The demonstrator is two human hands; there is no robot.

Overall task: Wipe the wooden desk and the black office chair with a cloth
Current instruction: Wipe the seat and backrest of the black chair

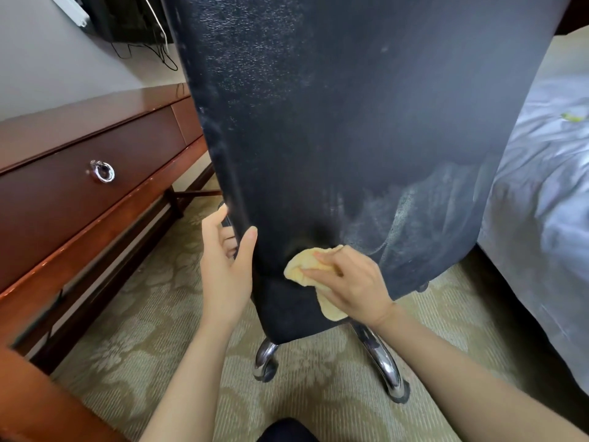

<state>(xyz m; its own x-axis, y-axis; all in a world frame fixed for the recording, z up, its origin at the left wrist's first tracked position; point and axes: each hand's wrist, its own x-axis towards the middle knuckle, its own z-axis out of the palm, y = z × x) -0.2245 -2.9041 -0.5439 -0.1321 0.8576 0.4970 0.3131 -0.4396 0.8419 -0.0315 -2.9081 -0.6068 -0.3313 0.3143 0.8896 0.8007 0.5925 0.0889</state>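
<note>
Nearest: right hand (353, 282), fingers closed on yellow cloth (306, 266), pressing it against the lower back of the black office chair (350, 122). Left hand (226, 266), fingers gripping the chair's left edge. Beyond, left: wooden desk (79, 173); right: bed (541, 186).

Open carpet (165, 314) between desk (79, 193) and chair (350, 122); bed (541, 202) hard right.

L hand (228, 266) mid-frame, fingers curled in grip, thumb up. R hand (353, 282) lower centre, palm down, fingers clenched.
</note>
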